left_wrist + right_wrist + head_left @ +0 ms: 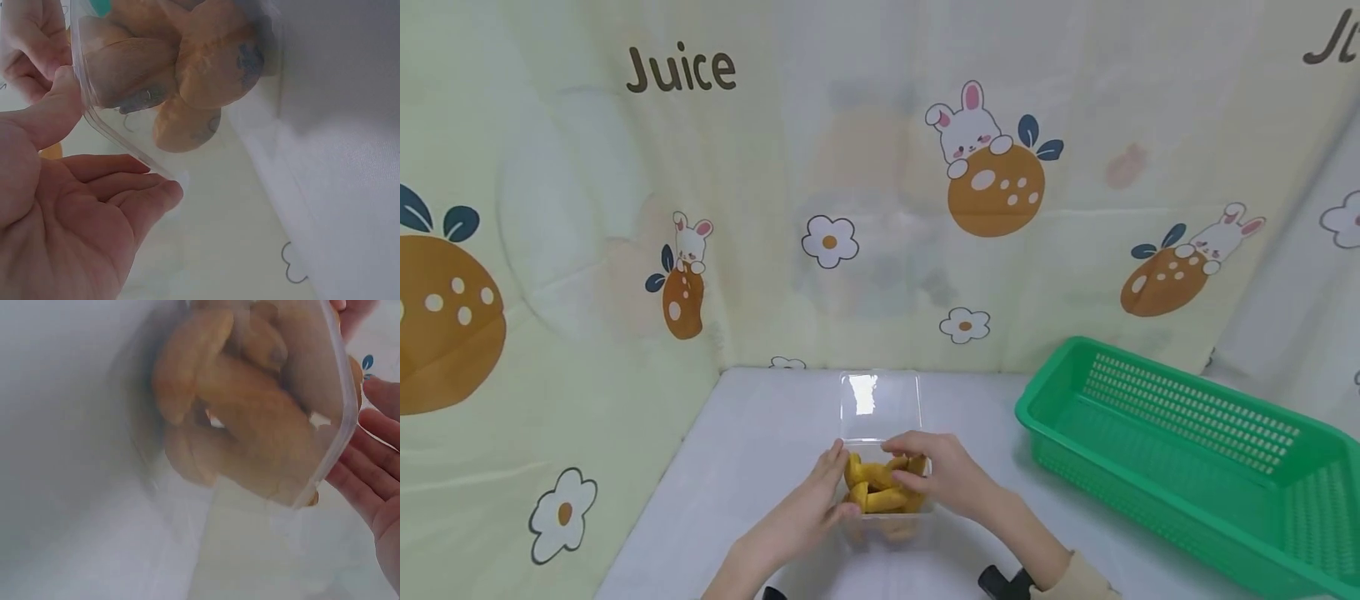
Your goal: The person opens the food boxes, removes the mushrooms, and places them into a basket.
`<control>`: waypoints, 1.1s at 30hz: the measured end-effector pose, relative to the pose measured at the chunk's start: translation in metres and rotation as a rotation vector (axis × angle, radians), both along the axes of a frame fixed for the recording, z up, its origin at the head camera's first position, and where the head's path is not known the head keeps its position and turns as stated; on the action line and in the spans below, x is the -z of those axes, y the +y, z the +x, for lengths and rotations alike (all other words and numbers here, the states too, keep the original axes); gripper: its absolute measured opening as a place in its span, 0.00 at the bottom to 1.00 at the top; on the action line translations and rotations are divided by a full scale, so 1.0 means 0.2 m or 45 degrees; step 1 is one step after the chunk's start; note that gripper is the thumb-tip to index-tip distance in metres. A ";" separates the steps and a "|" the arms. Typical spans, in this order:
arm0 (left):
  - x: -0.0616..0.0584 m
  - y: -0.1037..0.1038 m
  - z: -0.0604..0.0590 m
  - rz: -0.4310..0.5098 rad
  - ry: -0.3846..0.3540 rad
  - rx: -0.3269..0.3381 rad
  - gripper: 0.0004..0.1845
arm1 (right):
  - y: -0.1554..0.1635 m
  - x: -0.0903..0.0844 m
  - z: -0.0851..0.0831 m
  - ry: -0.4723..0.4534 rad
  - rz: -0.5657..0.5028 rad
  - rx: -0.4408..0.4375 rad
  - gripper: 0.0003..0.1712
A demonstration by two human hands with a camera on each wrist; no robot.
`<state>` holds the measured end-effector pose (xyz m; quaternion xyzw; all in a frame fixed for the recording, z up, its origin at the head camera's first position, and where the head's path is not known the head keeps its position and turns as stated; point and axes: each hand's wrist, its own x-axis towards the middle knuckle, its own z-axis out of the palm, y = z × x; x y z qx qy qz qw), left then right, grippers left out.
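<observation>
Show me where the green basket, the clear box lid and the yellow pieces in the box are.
Green basket (1052,433): head view, near left rim.
Clear box lid (880,406): head view, middle of the open lid.
Yellow pieces (880,477): head view, on the top piece.

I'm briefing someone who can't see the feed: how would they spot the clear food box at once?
Start at the white table under the bunny-print curtain; left of the big green basket, two hands meet at the near edge. Between the left hand and right hand sits the clear plastic box. It alone is see-through, its hinged lid standing open, with yellow-brown banana-like pieces inside.
</observation>
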<state>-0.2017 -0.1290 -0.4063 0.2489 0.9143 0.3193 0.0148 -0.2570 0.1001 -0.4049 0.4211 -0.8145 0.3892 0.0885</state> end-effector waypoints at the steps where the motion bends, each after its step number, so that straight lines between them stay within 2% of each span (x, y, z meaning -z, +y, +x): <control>1: 0.00 0.00 0.00 0.000 -0.003 -0.002 0.39 | 0.00 0.01 0.01 -0.019 -0.016 -0.037 0.17; 4: -0.01 0.00 -0.01 0.002 -0.013 -0.010 0.40 | -0.01 0.02 0.03 -0.060 -0.026 -0.087 0.14; 8: 0.00 0.01 -0.01 0.008 -0.017 -0.018 0.40 | -0.01 0.04 0.05 -0.057 -0.045 -0.104 0.11; 16: 0.00 0.00 -0.01 0.016 -0.009 -0.004 0.39 | -0.01 0.05 0.06 -0.093 -0.036 -0.185 0.14; 26: 0.01 0.01 -0.02 0.041 -0.029 -0.008 0.40 | 0.02 0.04 0.04 -0.244 0.010 -0.146 0.14; 33: 0.01 0.00 -0.01 0.036 -0.040 -0.017 0.40 | -0.01 0.04 0.05 -0.109 0.020 -0.148 0.14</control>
